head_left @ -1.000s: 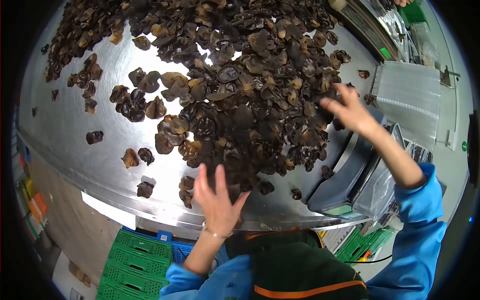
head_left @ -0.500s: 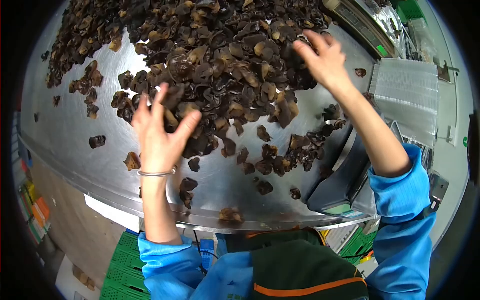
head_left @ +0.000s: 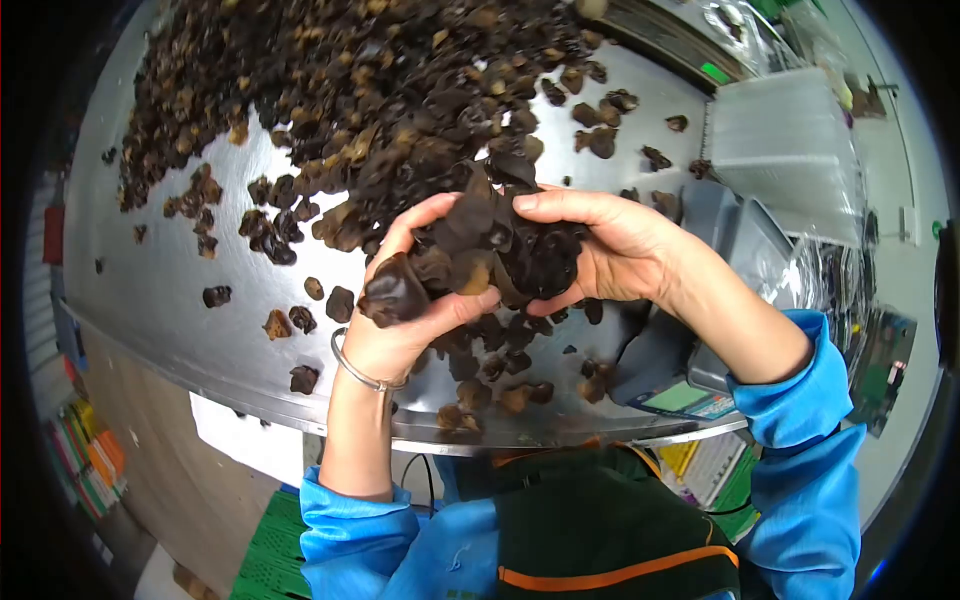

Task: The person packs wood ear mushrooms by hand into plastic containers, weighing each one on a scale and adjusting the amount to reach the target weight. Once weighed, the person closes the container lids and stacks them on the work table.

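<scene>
Between my two hands, a clump of dark brown wood ear mushrooms (head_left: 475,240) is held just above the metal table (head_left: 240,345). My left hand (head_left: 395,340), with a bangle at its wrist, cups the clump from the left, thumb in front and fingers behind. From the other side my right hand (head_left: 630,250) curves round it, thumb and fingers on its edge. A large heap of wood ear mushrooms (head_left: 310,90) covers the far part of the table. Loose pieces lie below and beside my hands.
At the right front stands a grey scale (head_left: 680,395) with a small display. Behind it is a stack of clear plastic trays (head_left: 780,150). A long metal device (head_left: 660,40) lies along the back right. Green crates (head_left: 275,545) stand below the table's rounded front edge.
My hands have come together from spread positions over the heap and now hold a clump of wood ear mushrooms. The right hand moved left and nearer; several pieces shifted toward the front.
</scene>
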The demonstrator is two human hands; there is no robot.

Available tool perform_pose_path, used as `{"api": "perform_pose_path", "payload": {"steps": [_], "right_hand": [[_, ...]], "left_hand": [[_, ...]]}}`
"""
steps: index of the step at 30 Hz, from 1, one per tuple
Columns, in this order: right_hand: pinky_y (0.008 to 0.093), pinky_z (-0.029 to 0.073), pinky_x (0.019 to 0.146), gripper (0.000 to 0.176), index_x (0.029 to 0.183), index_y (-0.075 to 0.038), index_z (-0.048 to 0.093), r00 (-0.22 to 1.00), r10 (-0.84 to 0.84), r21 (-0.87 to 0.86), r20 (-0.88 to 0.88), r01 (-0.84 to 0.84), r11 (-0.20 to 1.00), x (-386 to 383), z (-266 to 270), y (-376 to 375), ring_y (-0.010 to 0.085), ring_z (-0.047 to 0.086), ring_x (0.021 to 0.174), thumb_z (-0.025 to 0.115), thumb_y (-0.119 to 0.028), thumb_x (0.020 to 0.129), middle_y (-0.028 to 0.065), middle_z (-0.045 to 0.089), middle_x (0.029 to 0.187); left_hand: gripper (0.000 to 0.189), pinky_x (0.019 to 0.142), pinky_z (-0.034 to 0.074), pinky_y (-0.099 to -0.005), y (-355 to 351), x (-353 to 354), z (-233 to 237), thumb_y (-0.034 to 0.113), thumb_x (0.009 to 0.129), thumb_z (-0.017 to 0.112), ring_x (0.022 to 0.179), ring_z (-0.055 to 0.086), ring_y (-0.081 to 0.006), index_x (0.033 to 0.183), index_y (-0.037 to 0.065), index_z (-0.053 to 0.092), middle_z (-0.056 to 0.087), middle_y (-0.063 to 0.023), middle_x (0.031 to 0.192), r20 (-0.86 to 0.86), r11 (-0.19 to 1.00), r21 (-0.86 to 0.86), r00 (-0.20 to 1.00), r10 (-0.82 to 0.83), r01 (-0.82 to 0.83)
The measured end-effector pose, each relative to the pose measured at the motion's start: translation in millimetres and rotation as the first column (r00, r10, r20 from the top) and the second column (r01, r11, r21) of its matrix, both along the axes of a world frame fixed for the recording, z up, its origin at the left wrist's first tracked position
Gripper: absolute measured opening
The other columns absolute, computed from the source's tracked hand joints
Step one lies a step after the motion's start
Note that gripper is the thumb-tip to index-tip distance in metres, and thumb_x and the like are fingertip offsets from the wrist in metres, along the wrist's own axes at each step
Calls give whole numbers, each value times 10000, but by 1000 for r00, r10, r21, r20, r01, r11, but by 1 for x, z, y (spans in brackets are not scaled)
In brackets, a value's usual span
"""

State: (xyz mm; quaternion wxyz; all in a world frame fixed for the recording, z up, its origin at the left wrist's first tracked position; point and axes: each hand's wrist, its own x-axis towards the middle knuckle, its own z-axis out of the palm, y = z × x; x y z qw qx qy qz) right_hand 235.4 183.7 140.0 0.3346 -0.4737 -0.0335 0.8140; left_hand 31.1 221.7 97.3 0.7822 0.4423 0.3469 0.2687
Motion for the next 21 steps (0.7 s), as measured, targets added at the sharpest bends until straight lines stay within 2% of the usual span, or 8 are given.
{"api": "perform_pose_path", "payload": {"steps": [2, 7, 11, 12, 14, 18, 20, 21], "right_hand": [[492, 529, 730, 354, 1123, -122, 507, 998, -43, 40, -42, 45, 998, 17, 24, -18, 234, 593, 998, 642, -246, 821, 83, 601, 1040], [478, 563, 685, 379, 1162, -88, 462, 955, -296, 240, 32, 280, 929, 67, 93, -100, 228, 634, 895, 623, -173, 829, 110, 606, 1013], [486, 562, 690, 389, 1187, -88, 444, 853, -498, 277, 158, 445, 851, 108, 119, -198, 243, 635, 903, 605, -157, 839, 119, 589, 1057], [484, 562, 689, 403, 1206, -93, 432, 796, -561, 269, 227, 503, 822, 116, 120, -220, 246, 632, 913, 597, -158, 844, 118, 583, 1072], [474, 561, 696, 412, 1220, -90, 422, 758, -597, 245, 264, 546, 801, 133, 108, -260, 241, 633, 909, 587, -168, 850, 115, 580, 1074], [420, 562, 700, 448, 1248, -78, 402, 689, -554, 190, 467, 534, 824, 155, 80, -307, 215, 633, 867, 573, -203, 854, 99, 577, 1066], [332, 538, 660, 550, 1281, -65, 393, 639, -411, 182, 651, 395, 901, 163, 72, -322, 223, 586, 964, 608, -249, 809, 136, 542, 1100], [337, 528, 697, 581, 1294, -63, 388, 567, -293, 171, 770, 259, 951, 166, 71, -328, 244, 556, 1014, 615, -257, 796, 174, 488, 1174]], "left_hand": [[691, 858, 462, -280, -6, 16, 29, -20, 617, 777, 994, 556, -151, 1222, 45, 449, 564, -62, 1117, 56, 999, -39, 998, -19, 22], [672, 906, 450, -303, -36, 92, 83, 19, 629, 781, 1054, 527, -161, 1217, 19, 454, 521, -77, 1181, 87, 899, 360, 951, -297, 248], [632, 851, 469, -274, -95, 161, 108, 24, 660, 752, 1013, 540, -152, 1213, 37, 446, 552, -84, 1116, 235, 872, 224, 845, -481, 434], [613, 813, 480, -260, -112, 190, 92, 9, 663, 747, 963, 557, -140, 1201, 46, 455, 569, -76, 1070, 164, 801, 329, 805, -570, 501], [563, 792, 487, -250, -144, 217, 96, -1, 666, 744, 931, 566, -136, 1164, 47, 486, 577, -64, 1041, 218, 779, 74, 752, -623, 623], [636, 857, 458, -273, -190, 260, 56, -1, 666, 747, 990, 547, -166, 1221, 50, 440, 554, -72, 1095, 117, 729, 59, 720, -684, 682], [680, 871, 452, -278, -204, 271, 55, 22, 661, 753, 1019, 539, -193, 1252, 52, 420, 561, -83, 1097, -224, 646, 410, 758, -613, 644], [727, 869, 468, -299, -209, 271, 56, 39, 655, 746, 1068, 524, -237, 1288, 51, 387, 526, -138, 1156, -442, 495, 558, 743, -502, 666]]}}
